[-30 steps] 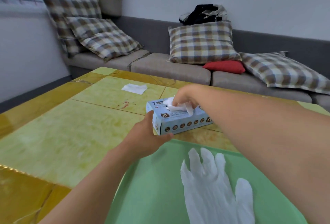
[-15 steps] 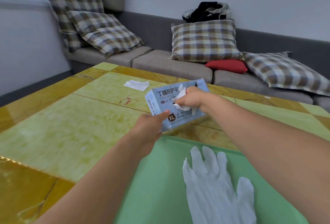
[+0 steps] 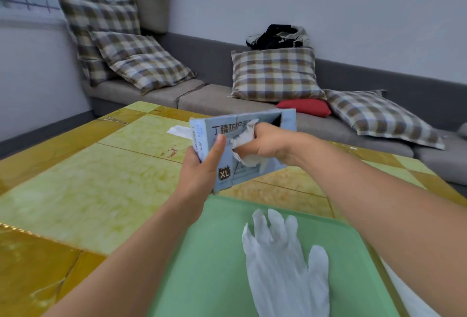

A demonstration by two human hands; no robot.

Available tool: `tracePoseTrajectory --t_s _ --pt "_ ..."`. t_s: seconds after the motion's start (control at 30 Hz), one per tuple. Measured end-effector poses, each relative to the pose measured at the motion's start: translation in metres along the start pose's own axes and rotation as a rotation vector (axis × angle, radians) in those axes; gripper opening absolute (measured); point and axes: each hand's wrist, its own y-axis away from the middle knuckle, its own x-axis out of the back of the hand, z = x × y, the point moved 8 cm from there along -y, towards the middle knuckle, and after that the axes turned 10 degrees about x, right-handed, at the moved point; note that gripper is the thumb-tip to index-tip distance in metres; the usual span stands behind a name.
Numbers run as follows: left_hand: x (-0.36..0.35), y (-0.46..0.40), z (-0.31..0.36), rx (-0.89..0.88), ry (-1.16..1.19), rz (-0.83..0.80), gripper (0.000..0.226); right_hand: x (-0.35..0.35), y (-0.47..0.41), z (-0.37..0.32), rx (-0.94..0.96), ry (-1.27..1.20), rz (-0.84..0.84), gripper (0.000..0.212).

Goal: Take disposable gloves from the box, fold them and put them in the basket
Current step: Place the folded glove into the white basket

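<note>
Grey sofa along the far wall, with 4 checked cushions: 2 stacked at the left corner, 1 upright in the middle, 1 lying flat at the right. Small red cushion tucked between the middle and right ones. Dark bundle of clothing on the sofa back above the middle cushion.

Yellow-green tiled table across the foreground. Green tray on the near edge of it, between the 2 forearms. 1 white disposable glove spread flat on the tray, fingers pointing away.

Pale blue glove box, marked XL, lifted off the table and tilted with its opening toward the camera, above the tray's far edge. Left hand clasped round the box's left end, thumb laid over the front face. Right hand at the opening, fingers closed around a crumpled white glove partly drawn out of the box.

White scrap of paper on the table just behind the box's left end.
</note>
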Motion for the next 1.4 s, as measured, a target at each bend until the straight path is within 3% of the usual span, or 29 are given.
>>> tracePoseTrajectory --t_s 0.13,0.33,0.47,0.53,0.63,0.73,0.9,1.07,1.4 --pt "-0.004 0.008 -0.002 -0.067 -0.173 0.021 0.062 -0.021 0.009 0.024 -0.115 -0.099 -0.114 0.033" --pt "-0.006 0.005 -0.005 -0.087 -0.2 -0.013 0.051 -0.026 0.017 0.023 -0.062 -0.135 -0.113 0.018" --pt "-0.004 -0.001 -0.003 -0.054 -0.151 -0.039 0.069 -0.012 0.018 0.027 -0.05 -0.112 0.024 0.026" --pt "-0.003 -0.004 -0.005 -0.017 -0.141 -0.057 0.075 -0.009 0.021 0.026 -0.05 -0.129 0.025 0.018" --pt "-0.006 -0.003 -0.005 -0.039 -0.17 -0.061 0.07 -0.011 0.027 0.028 -0.101 -0.173 -0.078 0.007" --pt "-0.009 0.001 -0.002 -0.124 -0.239 -0.032 0.062 -0.025 0.032 0.029 -0.153 -0.136 -0.221 0.013" --pt "-0.012 -0.001 -0.004 -0.169 -0.322 -0.067 0.081 -0.044 0.037 0.039 -0.269 -0.209 -0.362 0.027" --pt "-0.009 -0.003 -0.004 -0.153 -0.274 -0.077 0.078 -0.031 0.031 0.041 -0.22 -0.134 -0.198 0.031" --pt "-0.012 -0.001 -0.007 -0.056 -0.201 -0.112 0.071 -0.027 0.033 0.043 -0.197 -0.232 -0.169 0.03"
